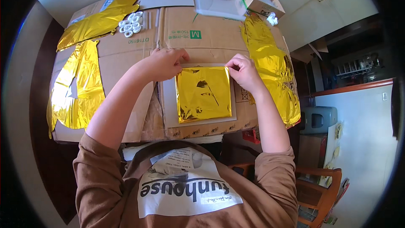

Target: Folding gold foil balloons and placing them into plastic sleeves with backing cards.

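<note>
A square of gold foil (204, 101) lies on a pale board (170, 105) atop cardboard (228, 38) as my right hand (246, 72) pinches its far right corner and my left hand (166, 63) curls, grip unclear, at its far left, between larger gold pieces (272, 69).

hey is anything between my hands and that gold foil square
Nothing visible: your right hand pinches the gold foil square at its far right corner; your left hand is at the far left corner, contact unclear.

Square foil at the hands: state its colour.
The square foil is shiny gold, clearest in the head view.
</note>
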Tool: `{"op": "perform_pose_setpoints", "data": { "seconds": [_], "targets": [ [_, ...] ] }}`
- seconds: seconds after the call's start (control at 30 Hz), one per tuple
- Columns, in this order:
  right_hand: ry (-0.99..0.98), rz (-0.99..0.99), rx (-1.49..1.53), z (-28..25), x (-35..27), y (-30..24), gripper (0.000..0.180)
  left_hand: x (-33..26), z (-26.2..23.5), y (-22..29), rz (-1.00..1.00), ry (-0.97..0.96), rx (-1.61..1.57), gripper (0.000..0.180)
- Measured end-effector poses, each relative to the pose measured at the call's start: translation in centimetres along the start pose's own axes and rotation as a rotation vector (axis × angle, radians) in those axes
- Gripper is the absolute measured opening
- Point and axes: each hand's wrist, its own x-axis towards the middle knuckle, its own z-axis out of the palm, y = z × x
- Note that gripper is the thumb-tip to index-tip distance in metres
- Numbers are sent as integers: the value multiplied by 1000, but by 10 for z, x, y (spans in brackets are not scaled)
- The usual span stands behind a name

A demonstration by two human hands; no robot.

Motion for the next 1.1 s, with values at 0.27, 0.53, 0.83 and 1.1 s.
{"op": "perform_pose_setpoints", "data": {
  "seconds": [0.27,0.53,0.83,1.1],
  "targets": [
    [229,-433,-339,-3,-5,-17,20,-16,32,4,135,319,381,27],
    [162,-529,-379,-5,-3,-9,7,-18,38,0,166,367,361,25],
    [153,-615,-728,-1,-6,-11,19,-20,42,0,220,477,472,25],
    [95,-290,-395,-21,-27,-41,38,-20,46,0,272,541,459,21]
  ]
}}
